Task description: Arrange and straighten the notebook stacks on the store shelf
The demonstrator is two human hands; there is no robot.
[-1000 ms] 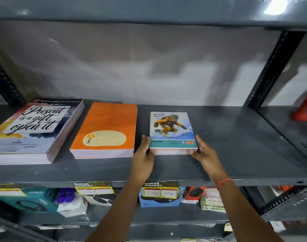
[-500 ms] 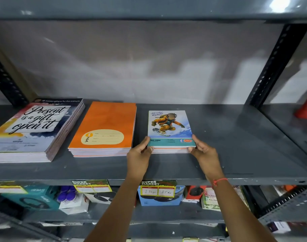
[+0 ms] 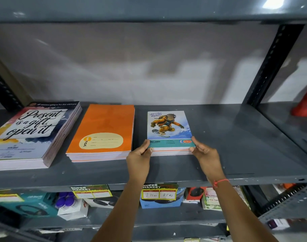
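Observation:
Three notebook stacks lie on the grey metal shelf (image 3: 236,154). A small stack with a snowboarder cover (image 3: 168,126) sits in the middle. My left hand (image 3: 140,158) grips its near left corner and my right hand (image 3: 205,154) grips its near right corner, thumbs on top. To its left lies an orange notebook stack (image 3: 105,130), square to the shelf. At the far left a thicker stack with a "Present is a gift, open it" cover (image 3: 30,133) lies slightly fanned at its right edge.
The shelf right of the snowboarder stack is bare up to a black perforated upright (image 3: 271,67). A red object (image 3: 304,105) stands on the neighbouring shelf at right. Price tags (image 3: 159,193) hang on the front lip; boxed goods (image 3: 27,205) fill the lower shelf.
Both hands stay on the snowboarder stack's near corners and have closed in tighter around them. The stack has shifted a little farther back on the shelf.

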